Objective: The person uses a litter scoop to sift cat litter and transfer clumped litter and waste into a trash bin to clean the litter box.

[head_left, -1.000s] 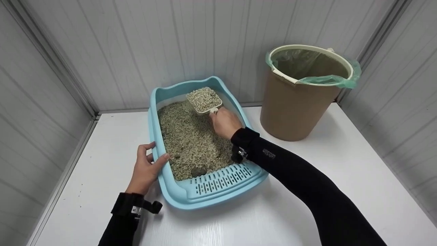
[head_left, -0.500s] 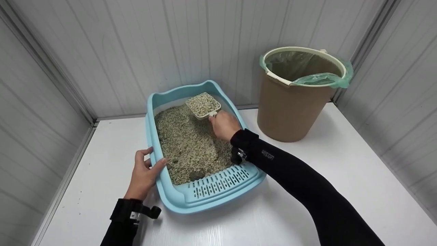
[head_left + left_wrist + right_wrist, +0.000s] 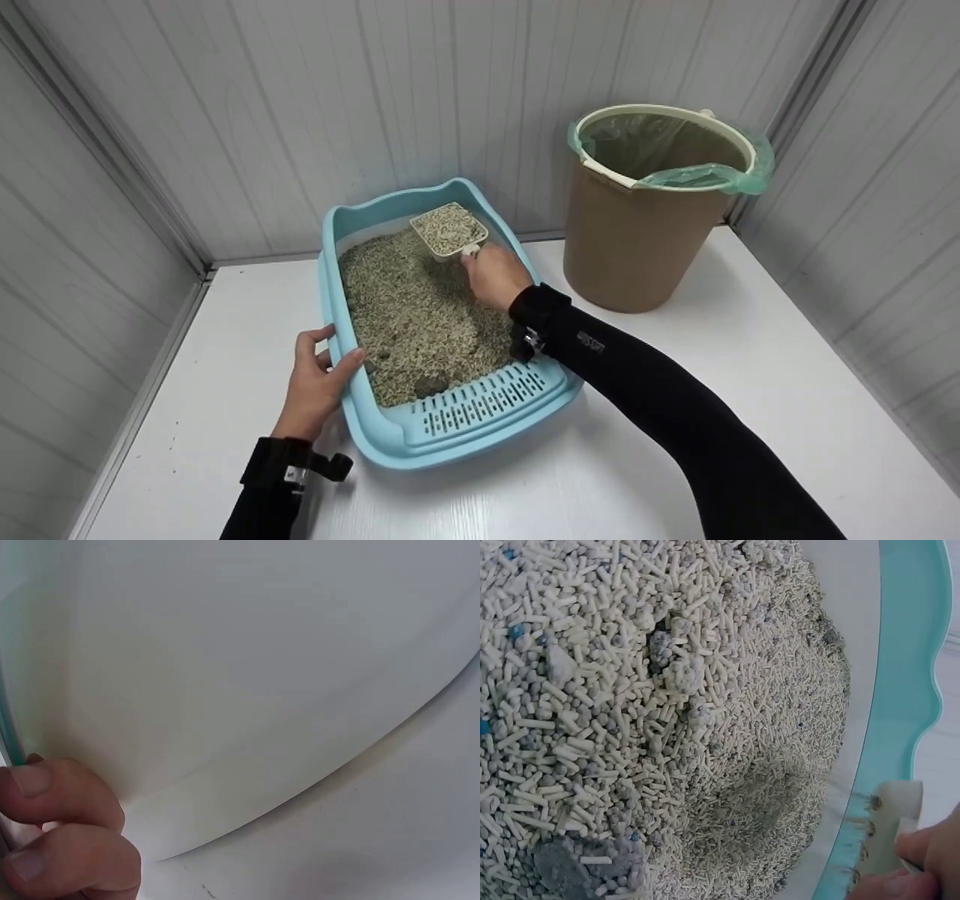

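A light-blue litter box (image 3: 465,444) holds pellet litter (image 3: 420,322) with dark clumps near its slotted front ledge. My left hand (image 3: 313,386) grips its left rim, thumb over the top and fingers outside. In the left wrist view, curled fingers (image 3: 71,859) show beside the box's pale outer wall. My right hand (image 3: 496,277) holds a cream litter scoop (image 3: 470,250) by its handle, over the back right of the box. Litter fills the scoop. In the right wrist view, blurred bits hang below the slots of the scoop (image 3: 901,802), above a hollow in the litter.
A brown bin (image 3: 630,247) with a cream rim and a green bag liner (image 3: 694,177) stands right of the litter box. Grey panel walls (image 3: 300,112) enclose the white table (image 3: 247,322) at the back and both sides. Dark specks lie on the table at left.
The head view has tilted and shifted slightly. The litter heap in the scoop looks lower, with more of the scoop's rim showing. Both hands keep their grips.
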A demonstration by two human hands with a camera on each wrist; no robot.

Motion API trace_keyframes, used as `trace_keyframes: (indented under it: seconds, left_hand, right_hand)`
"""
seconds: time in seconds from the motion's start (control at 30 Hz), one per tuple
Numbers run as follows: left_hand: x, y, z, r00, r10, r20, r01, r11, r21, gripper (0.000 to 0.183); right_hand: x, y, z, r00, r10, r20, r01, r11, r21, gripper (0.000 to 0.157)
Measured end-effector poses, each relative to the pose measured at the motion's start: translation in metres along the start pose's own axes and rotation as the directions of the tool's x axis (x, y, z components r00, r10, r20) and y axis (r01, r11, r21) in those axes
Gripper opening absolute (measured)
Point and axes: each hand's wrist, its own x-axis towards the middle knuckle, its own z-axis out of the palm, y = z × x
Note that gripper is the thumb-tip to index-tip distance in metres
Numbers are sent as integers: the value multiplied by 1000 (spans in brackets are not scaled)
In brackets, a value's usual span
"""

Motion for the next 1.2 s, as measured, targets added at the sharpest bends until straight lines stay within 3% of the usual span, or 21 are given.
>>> trace_keyframes:
  seconds: [0.17,0.33,0.73,0.9,1.03,1.2]
  left_hand:
    - [-1,-2,1,1000,-7,5,8,1000,-26,70]
    - [-2,-3,1,1000,-17,7,17,1000,-22,70]
    - [-2,0,-1,1000,-14,7,14,1000,9,72]
    - [-1,-1,-1,1000,-3,11,3,1000,4,72]
    - [0,-1,-2,1000,-2,20,2,1000,-13,72]
    - [0,-1,-2,1000,-5,25,6,1000,-26,71]
  right_hand:
    - [-1,0,2,1000,-12,7,12,1000,-27,55]
    - [-5,0,3,1000,8,-2,-8,999,-42,51]
    - [-4,-1,-2,998,-57,-21,55,995,-80,47]
    - [-3,-2,-6,996,-88,18,90,993,-81,58]
    - [-2,-1,-9,997,-67,34,69,995,-66,61]
    - [-1,-3,-11,999,-25,30,27,998,-55,53]
